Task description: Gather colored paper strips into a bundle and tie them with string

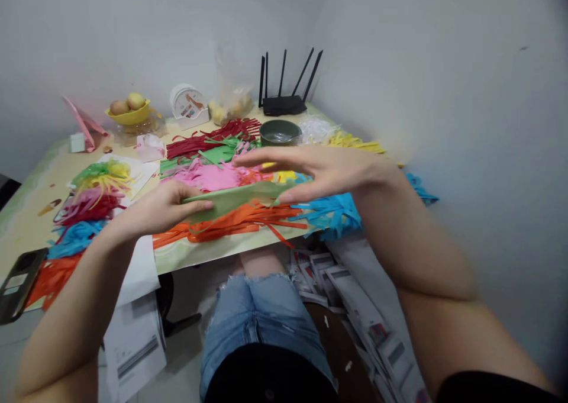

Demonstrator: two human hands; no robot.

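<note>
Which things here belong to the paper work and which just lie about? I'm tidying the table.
In hand: green paper sheet, held by left hand and right hand; orange strips; pink strips; blue strips.
Lying about: router; fruit bowl; green pot; phone.

Light green paper sheet [235, 197], flat strip shape, approx horizontal w/ slight tilt, held off table above orange strips, left end pinched in left hand [162, 209], right end under right hand [319, 169]

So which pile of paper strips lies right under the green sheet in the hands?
The orange strips, along the table's near edge just below the green sheet held by both hands. The pink pile lies behind it; the blue pile is to its right.
</note>
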